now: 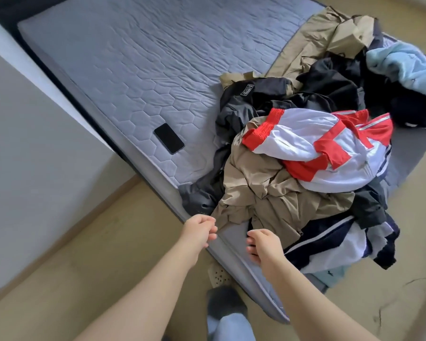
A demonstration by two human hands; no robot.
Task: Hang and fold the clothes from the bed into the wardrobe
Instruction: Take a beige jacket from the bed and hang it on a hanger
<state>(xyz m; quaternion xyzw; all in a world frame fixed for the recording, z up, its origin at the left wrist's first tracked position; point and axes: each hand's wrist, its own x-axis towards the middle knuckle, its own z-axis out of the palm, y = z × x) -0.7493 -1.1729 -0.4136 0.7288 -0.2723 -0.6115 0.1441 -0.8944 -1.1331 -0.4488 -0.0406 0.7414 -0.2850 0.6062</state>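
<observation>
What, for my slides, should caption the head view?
Left hand and right hand near a tan garment on the bed.

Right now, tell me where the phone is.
In the head view, the phone lies flat on the mattress near its left edge. It is left of the clothes pile and not touching it.

The left forearm (158, 279) and right forearm (305, 291) are bare. Beside the bed (133, 57), one leg wears pale blue trousers (231, 327), perhaps jeans, and a dark grey sock (225, 302).

A phone (169, 138) lies on the mattress (123, 57), left of the clothes pile (293, 173).
</observation>
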